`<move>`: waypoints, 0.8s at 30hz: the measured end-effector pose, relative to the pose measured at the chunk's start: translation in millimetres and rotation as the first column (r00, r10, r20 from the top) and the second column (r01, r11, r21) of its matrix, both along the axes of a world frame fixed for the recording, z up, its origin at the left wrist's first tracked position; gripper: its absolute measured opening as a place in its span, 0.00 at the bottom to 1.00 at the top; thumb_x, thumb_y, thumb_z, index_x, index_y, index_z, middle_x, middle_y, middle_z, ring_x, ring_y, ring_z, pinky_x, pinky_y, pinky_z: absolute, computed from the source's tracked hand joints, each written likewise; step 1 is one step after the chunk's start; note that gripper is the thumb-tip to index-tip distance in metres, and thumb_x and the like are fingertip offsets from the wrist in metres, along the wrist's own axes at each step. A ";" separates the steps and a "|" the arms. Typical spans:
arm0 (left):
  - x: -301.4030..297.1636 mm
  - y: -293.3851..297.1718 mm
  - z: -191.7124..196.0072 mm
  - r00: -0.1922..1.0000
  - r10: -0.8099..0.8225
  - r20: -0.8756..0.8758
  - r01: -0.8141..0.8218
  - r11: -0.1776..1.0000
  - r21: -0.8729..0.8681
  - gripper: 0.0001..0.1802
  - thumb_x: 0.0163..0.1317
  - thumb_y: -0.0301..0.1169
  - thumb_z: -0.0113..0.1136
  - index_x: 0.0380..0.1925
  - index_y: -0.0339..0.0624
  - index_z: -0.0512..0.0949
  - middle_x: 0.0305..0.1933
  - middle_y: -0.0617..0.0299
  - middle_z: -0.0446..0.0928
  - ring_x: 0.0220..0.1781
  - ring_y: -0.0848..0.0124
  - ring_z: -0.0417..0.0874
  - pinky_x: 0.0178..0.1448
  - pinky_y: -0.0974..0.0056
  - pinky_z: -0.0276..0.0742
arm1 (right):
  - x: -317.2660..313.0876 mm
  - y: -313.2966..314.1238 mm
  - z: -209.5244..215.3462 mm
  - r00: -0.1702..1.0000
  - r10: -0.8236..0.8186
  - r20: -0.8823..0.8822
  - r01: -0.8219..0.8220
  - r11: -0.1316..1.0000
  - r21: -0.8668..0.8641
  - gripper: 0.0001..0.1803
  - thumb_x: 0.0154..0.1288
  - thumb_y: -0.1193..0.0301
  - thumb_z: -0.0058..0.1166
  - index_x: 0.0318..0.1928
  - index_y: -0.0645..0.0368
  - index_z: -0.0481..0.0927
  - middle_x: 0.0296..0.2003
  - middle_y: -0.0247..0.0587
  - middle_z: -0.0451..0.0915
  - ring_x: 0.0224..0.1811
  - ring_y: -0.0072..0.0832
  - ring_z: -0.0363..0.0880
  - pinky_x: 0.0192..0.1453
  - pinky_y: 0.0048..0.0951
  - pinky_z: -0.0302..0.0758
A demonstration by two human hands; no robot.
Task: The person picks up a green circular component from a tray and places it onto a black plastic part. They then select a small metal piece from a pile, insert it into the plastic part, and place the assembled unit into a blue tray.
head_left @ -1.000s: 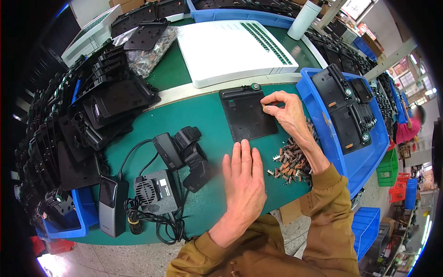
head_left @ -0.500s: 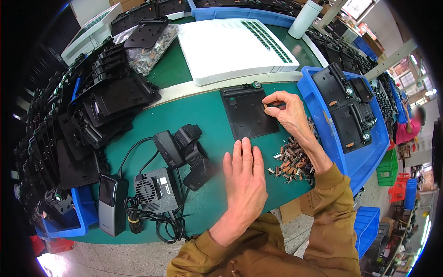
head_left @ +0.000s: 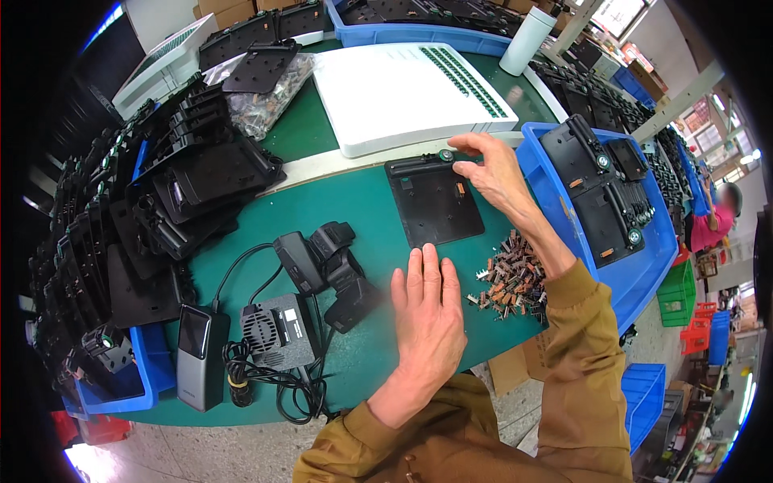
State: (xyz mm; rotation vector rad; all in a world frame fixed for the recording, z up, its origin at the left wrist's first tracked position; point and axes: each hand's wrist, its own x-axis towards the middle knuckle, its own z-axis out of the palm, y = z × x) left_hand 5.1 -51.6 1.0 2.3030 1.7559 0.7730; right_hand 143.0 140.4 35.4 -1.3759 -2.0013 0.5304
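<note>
A flat black plastic panel [head_left: 431, 209] lies on the green table in front of me, a cylindrical bar along its far edge. A round green-and-silver end piece [head_left: 446, 155] sits at the bar's right end. On the panel's right part rests a small orange-brown connector [head_left: 460, 189]. My right hand [head_left: 498, 173] hovers over the far right corner, thumb and forefinger apart around the end piece, holding nothing visible. My left hand [head_left: 427, 322] lies flat, fingers stretched, fingertips at the panel's near edge. Beside my right forearm is a pile of small brown and black connectors [head_left: 515, 278].
A blue bin [head_left: 600, 278] with black panels stands at the right. Black panels [head_left: 213, 177] are heaped at the left. A white tray [head_left: 403, 97] lies beyond the panel. Black cabled devices [head_left: 278, 330] and a grey power bank [head_left: 199, 354] occupy the near left; a white bottle [head_left: 527, 40] stands far right.
My right hand has let go of the small orange-brown connector, which now shows on the panel. The hand has moved away from me to the far right corner. My left hand has stayed put.
</note>
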 end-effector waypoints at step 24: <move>1.0 2.4 9.4 0.947 -0.024 0.321 -0.015 0.993 0.120 0.44 0.47 0.14 0.55 0.69 0.25 0.54 0.72 0.27 0.51 0.72 0.36 0.57 0.72 0.43 0.55 | 17.6 -36.9 68.0 0.847 -0.249 0.469 -0.069 0.824 0.562 0.20 0.46 0.84 0.54 0.44 0.58 0.76 0.40 0.46 0.74 0.47 0.47 0.75 0.49 0.43 0.76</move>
